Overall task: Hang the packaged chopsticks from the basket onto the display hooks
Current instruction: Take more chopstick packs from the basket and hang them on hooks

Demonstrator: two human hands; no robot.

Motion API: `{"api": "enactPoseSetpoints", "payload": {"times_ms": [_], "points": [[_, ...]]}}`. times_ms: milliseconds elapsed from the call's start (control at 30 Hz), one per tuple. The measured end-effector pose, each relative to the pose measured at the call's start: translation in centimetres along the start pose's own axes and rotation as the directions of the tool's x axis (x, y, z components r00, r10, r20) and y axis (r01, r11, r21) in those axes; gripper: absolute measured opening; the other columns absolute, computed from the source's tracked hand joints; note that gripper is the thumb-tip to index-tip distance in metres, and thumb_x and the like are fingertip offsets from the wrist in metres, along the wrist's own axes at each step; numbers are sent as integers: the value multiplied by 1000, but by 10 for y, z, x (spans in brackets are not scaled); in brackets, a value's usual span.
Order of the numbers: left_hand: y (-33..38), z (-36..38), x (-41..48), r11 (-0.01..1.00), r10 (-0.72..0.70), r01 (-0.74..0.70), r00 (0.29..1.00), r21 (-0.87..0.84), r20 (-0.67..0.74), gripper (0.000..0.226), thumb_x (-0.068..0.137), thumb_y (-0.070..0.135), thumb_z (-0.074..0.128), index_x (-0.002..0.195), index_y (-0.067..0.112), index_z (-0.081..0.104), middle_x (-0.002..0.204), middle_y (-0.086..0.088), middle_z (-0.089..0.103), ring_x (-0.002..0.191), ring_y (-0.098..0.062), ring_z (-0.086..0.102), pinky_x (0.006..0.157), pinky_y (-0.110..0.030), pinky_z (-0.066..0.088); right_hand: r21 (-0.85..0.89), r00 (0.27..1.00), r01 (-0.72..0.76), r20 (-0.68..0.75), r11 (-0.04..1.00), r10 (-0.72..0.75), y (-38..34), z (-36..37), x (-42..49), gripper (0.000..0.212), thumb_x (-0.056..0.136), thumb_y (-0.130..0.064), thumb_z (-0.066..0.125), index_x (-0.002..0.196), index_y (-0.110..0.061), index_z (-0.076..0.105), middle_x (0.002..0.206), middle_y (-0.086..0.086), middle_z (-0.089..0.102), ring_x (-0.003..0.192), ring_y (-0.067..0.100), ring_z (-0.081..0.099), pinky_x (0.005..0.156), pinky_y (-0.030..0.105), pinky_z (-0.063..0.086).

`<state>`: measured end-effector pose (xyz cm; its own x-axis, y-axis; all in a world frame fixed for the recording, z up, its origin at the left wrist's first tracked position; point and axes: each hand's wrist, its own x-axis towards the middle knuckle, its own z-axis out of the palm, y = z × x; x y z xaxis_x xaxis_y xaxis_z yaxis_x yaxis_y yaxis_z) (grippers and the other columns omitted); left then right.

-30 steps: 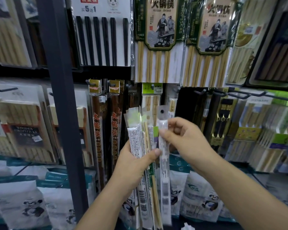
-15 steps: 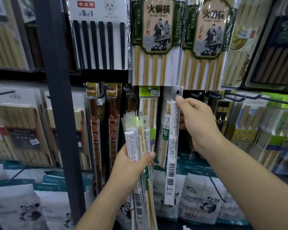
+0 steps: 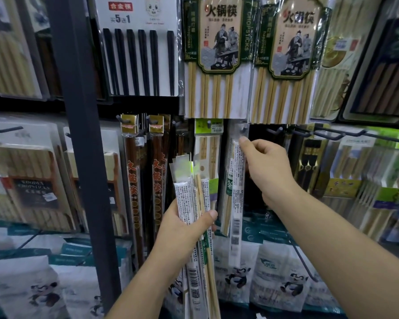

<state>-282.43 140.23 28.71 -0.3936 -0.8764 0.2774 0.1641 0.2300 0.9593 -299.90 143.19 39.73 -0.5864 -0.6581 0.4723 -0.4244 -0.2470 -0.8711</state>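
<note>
1. Change: I have raised the right hand point(image 3: 266, 171) from the bundle point(image 3: 194, 196) up to the lower hook row of the rack; one packet point(image 3: 237, 203) went with it, pinched just under its clear header between thumb and fingers.
2. Position: the header now sits at a hook point(image 3: 241, 128); the hook tip appears to show through the hang hole; the packet hangs straight down, just in front of a green-labelled packet point(image 3: 228, 192) already on that hook.
3. Meaning: I judge this packet threaded but not yet seated or let go; pushing it back along the hook and releasing it would complete one unit.
4. Left hand point(image 3: 182, 229): clenched round the bundle at mid-length, thumb across the front; it holds several packets upright, below and to the left of the hook.
5. Containers: each clear sleeve holds pale chopsticks with a printed label and barcode; the exact count in the bundle cannot be told; the basket is out of view, so its contents are unknown.
</note>
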Motion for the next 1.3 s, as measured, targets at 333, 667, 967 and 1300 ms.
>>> {"api": "enactPoseSetpoints", "payload": {"times_ms": [333, 667, 967, 1300], "points": [[1, 0, 0, 1000, -24, 24, 1000, -9, -13, 30, 87, 22, 82, 111, 33, 69, 100, 13, 79, 91, -2, 73, 78, -21, 51, -272, 990, 53, -115, 961, -87, 18, 11, 14, 43, 100, -55, 53, 77, -19, 61, 66, -9, 58, 59, 5, 54, 54, 27, 36], [1, 1, 0, 997, 22, -22, 1000, -72, 11, 31, 87, 8, 80, 111, 25, 71, 102, 4, 79, 94, -15, 76, 78, -21, 59, -128, 995, 87, 54, 988, -81, 21, 12, -40, 26, 97, -41, 65, 77, -25, 66, 74, -12, 67, 66, 2, 60, 59, 14, 44], [0, 5, -2, 996, 32, -29, 999, -80, 37, 31, 84, 15, 84, 110, 27, 71, 103, 3, 79, 97, -16, 76, 82, -29, 61, -38, 972, 71, 225, 997, -61, 15, 11, -59, 10, 95, -26, 70, 86, -23, 72, 78, 2, 68, 69, 15, 62, 66, 23, 54], [-2, 8, 1, 970, -5, 2, 1000, -245, -12, 23, 88, -1, 76, 107, 10, 69, 91, -11, 77, 74, -23, 74, 65, -33, 62, 150, 997, 81, -13, 985, -80, -14, -7, -27, 22, 99, -26, 64, 79, -16, 69, 69, 1, 52, 62, 11, 46, 57, 28, 43]]}}
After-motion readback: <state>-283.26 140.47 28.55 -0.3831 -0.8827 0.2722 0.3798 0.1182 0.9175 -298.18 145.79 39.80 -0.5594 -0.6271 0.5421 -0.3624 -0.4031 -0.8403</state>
